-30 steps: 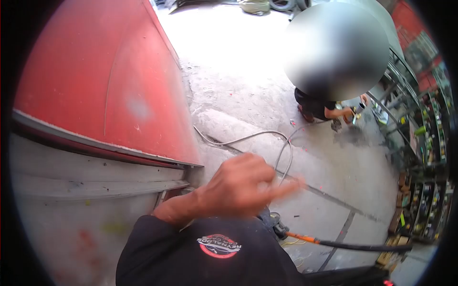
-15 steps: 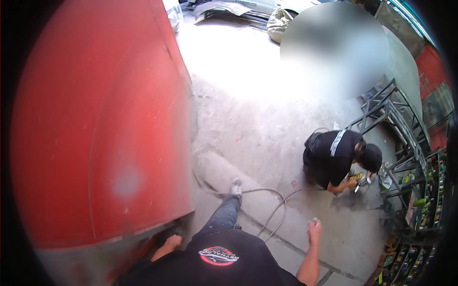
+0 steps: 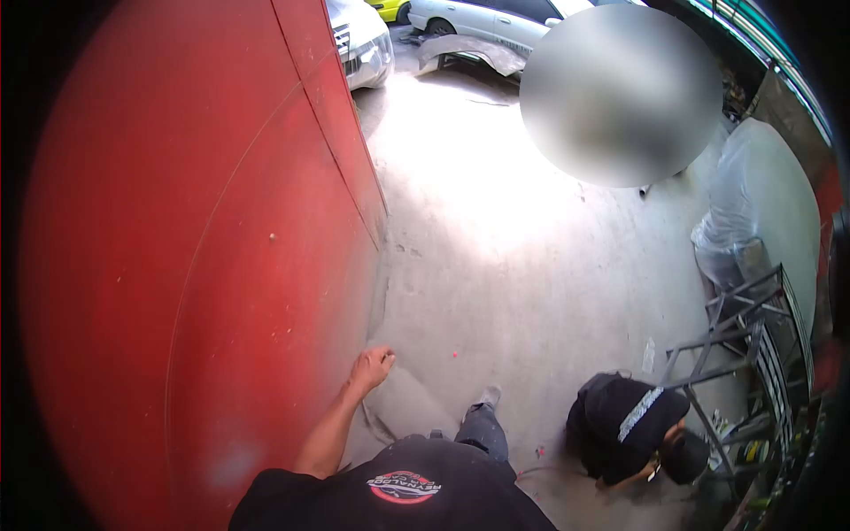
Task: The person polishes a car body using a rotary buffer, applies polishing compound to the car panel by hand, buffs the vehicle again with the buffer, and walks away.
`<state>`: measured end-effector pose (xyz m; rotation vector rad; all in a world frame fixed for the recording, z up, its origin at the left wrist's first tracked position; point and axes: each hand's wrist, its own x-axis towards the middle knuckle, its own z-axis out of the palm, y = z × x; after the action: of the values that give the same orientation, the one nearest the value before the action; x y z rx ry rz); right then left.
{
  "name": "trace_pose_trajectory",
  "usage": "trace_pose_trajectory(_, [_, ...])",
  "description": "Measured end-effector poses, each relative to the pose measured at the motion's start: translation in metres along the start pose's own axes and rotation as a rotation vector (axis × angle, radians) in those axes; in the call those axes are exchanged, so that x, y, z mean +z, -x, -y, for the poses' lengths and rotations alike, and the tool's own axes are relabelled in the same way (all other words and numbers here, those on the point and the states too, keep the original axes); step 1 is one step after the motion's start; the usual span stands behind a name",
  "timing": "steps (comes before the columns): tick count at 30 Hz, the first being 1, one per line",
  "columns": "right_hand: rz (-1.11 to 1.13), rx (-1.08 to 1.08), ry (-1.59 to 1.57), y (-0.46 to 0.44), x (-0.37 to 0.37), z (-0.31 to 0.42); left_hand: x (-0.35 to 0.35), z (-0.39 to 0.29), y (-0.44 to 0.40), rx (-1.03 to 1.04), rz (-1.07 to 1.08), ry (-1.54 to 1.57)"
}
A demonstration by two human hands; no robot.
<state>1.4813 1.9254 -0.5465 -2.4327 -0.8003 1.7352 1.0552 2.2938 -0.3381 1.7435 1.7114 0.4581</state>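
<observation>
My left hand (image 3: 373,365) is held out in front of me at the lower middle, beside the red panel, with its fingers curled. Whatever is in it, if anything, is too small or hidden to name. My right hand is outside the view. Below are my black shirt (image 3: 478,469) with a round logo and one leg (image 3: 483,427) with its shoe on the concrete floor (image 3: 531,301).
A person in black (image 3: 620,425) crouches low at the right, beside a dark metal frame (image 3: 753,341). Behind it stands a plastic-wrapped panel (image 3: 739,195). The large red panel (image 3: 221,248) fills the left. Cars (image 3: 491,26) stand at the far end.
My left hand has swung forward and my right hand has left the view. The crouching person and the metal frame now appear lower. The hose has mostly gone out of view and more cars show.
</observation>
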Motion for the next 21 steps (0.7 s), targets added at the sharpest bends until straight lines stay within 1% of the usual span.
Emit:
trace_pose_trajectory(3, [0.008,-0.004,-0.024,-0.065,-0.062,0.069,0.04,0.023,-0.049,-0.127,0.046,-0.126])
trace_pose_trajectory(4, [0.019,-0.009,-0.019,-0.09,-0.085,0.093,0.062,0.046,-0.059,-0.268,0.096,-0.147])
trace_pose_trajectory(5, [0.041,-0.013,-0.004,-0.113,-0.107,0.115,0.093,0.09,-0.065,-0.306,0.139,-0.201])
trace_pose_trajectory(6, [0.071,-0.013,0.019,-0.134,-0.13,0.139,0.114,0.114,-0.065,-0.431,0.217,-0.242])
trace_pose_trajectory(7, [0.108,-0.012,0.045,-0.153,-0.151,0.16,0.119,0.119,-0.056,-0.56,0.285,-0.301])
trace_pose_trajectory(8, [0.168,-0.009,0.08,-0.169,-0.177,0.185,0.139,0.152,-0.045,-0.639,0.381,-0.386])
trace_pose_trajectory(9, [0.232,-0.008,0.106,-0.184,-0.205,0.209,0.133,0.141,-0.045,-0.819,0.549,-0.392])
trace_pose_trajectory(10, [0.282,-0.008,0.136,-0.198,-0.235,0.236,0.129,0.128,-0.043,-0.829,0.598,-0.319])
trace_pose_trajectory(12, [0.471,-0.012,0.058,-0.222,-0.3,0.309,0.138,0.111,-0.043,-0.936,0.436,-0.176])
trace_pose_trajectory(14, [0.513,-0.02,-0.127,-0.253,-0.369,0.395,0.143,0.086,-0.061,-0.9,0.418,-0.175])
trace_pose_trajectory(15, [0.398,-0.043,-0.27,-0.278,-0.397,0.438,0.143,0.076,-0.079,-0.881,0.413,-0.185])
trace_pose_trajectory(16, [0.223,-0.115,-0.297,-0.285,-0.423,0.495,0.147,0.073,-0.104,-0.87,0.424,-0.163])
trace_pose_trajectory(18, [-0.091,-0.244,-0.331,-0.344,-0.467,0.576,0.154,0.07,-0.157,-0.838,0.456,-0.123])
trace_pose_trajectory(20, [-0.374,-0.39,-0.446,-0.391,-0.495,0.634,0.125,0.041,-0.238,-0.783,0.413,-0.13])
trace_pose_trajectory(21, [-0.356,-0.362,-0.441,-0.402,-0.496,0.658,0.105,0.034,-0.291,-0.74,0.381,-0.142])
